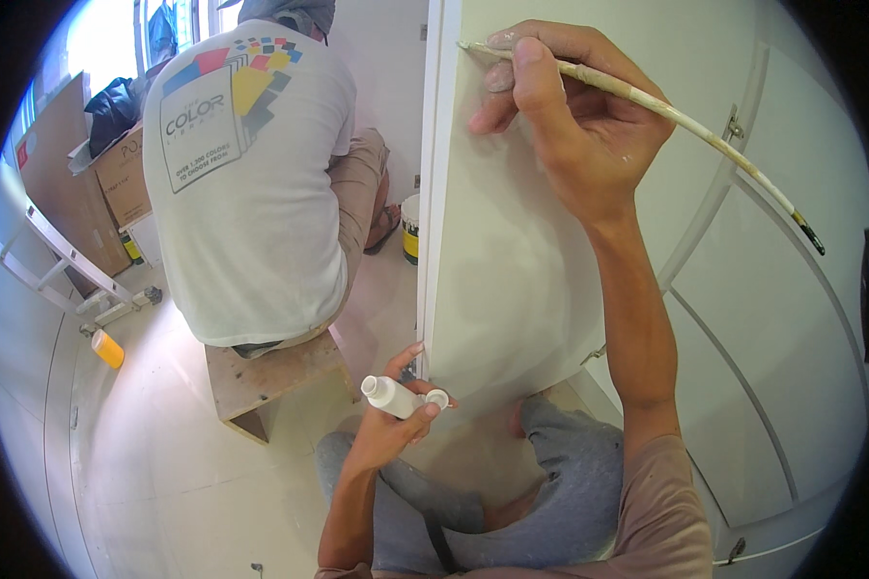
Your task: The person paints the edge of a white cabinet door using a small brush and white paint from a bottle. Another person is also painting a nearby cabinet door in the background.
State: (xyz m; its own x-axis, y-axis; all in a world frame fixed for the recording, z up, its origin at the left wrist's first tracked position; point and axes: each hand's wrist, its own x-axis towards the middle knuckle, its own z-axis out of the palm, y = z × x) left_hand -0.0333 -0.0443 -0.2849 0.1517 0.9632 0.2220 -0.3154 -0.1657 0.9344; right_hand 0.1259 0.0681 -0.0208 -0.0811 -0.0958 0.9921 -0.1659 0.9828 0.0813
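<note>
Raised at the upper right, my right hand (584,121) is closed around a thin paintbrush (637,95) with a long, paint-smeared handle. The brush's small tip points left, close to the edge of a white door panel (512,261); whether it touches cannot be made out. Lower down, my left hand (396,425) grips a small white bottle (393,396) whose mouth is uncovered. A round white cap (438,398) is held by the fingers of that same hand, beside the bottle. My left fingertips reach near the panel's lower edge.
A person (251,174) in a white T-shirt sits on a wooden stool (280,376) to the left, back toward me. Behind are cardboard boxes (124,179), a ladder (63,251), an orange container (107,348) and a paint bucket (411,230). White cabinet doors (792,222) stand at right.
</note>
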